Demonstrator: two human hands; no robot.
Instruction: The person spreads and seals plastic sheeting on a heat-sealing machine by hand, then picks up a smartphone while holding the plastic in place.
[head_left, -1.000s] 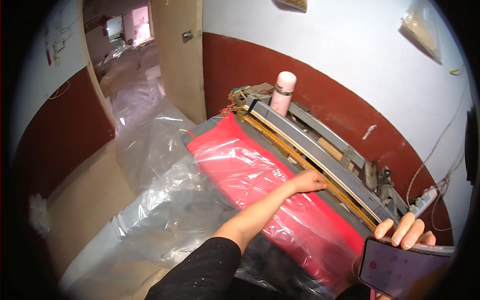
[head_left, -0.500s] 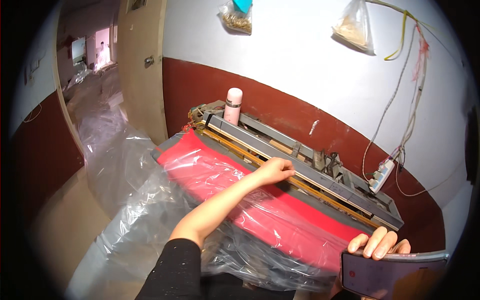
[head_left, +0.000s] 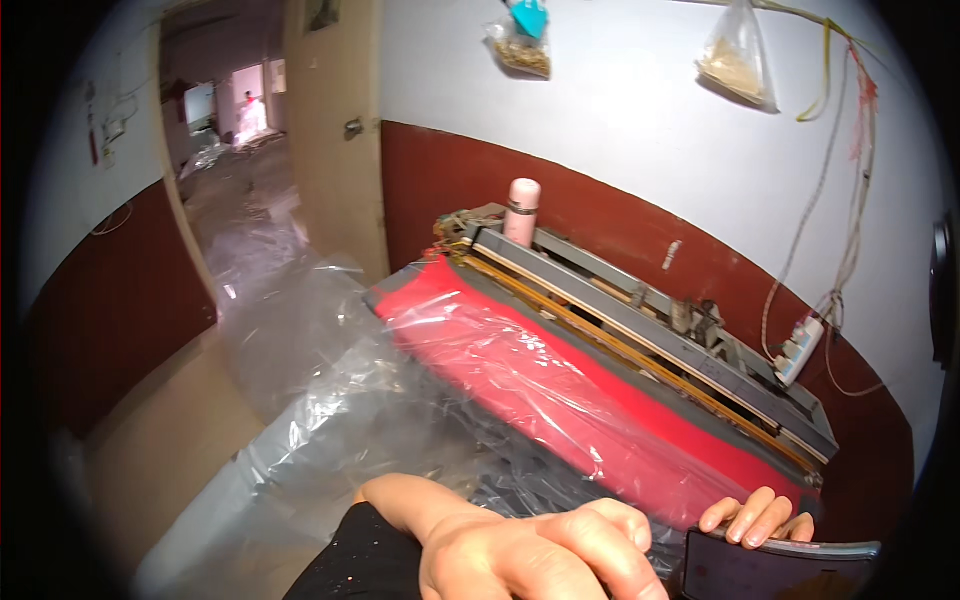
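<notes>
My left hand (head_left: 545, 550), coming from a black sleeve, is large and close at the lower edge. Its fingers are curled; the lower frame edge cuts off some of them, so what they may hold is hidden. At the lower right, my right hand (head_left: 757, 517) grips a smartphone (head_left: 780, 570) with a dark screen, its fingers hooked over the top edge. Beyond both hands, clear plastic film (head_left: 500, 385) lies over a red sheet (head_left: 640, 430) on a sloping bed. Along its far side runs a long grey metal machine frame (head_left: 600, 300) with a yellowish bar.
A pink bottle (head_left: 521, 212) stands at the machine's far left. A white power strip (head_left: 798, 352) hangs on the right wall with cables. Bags (head_left: 738, 65) hang higher up. More film (head_left: 300, 400) spills left toward the doorway, beside a beige door (head_left: 335, 140).
My left hand has drawn back from the machine's bar to the lower edge, close to the phone. The view has shifted, so the scene sits further right. My right hand still holds the phone.
</notes>
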